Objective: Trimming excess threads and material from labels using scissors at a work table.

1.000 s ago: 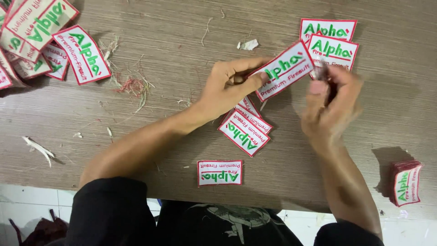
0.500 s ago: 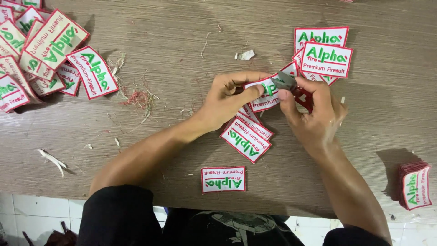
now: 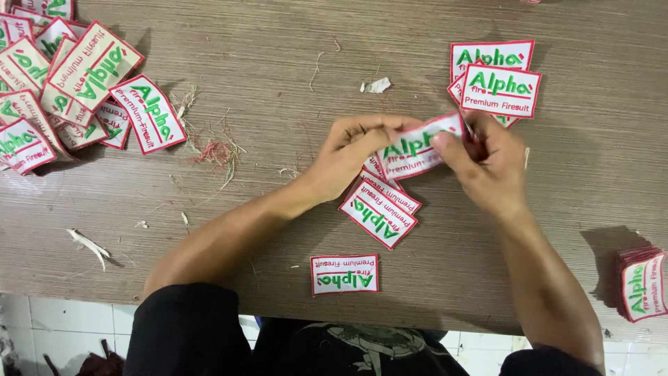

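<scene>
Embroidered cloth patch (image 3: 415,147), matt woodgrain table (image 3: 278,42)

White patch (image 3: 415,148) — red border, green lettering

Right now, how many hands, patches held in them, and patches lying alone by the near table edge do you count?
Hands: 2 (left hand, right hand)
held patch: 1
lone patch: 1
Total: 4

White rectangular label (image 3: 416,148), red edge, green and red stitching, pinched between my left hand (image 3: 351,154) and right hand (image 3: 487,170). Same labels: small stack (image 3: 380,211) under my hands, one (image 3: 344,273) nearer me, pair (image 3: 497,80) just beyond my right hand, pile (image 3: 66,90) far left, stack (image 3: 641,284) far right.
</scene>
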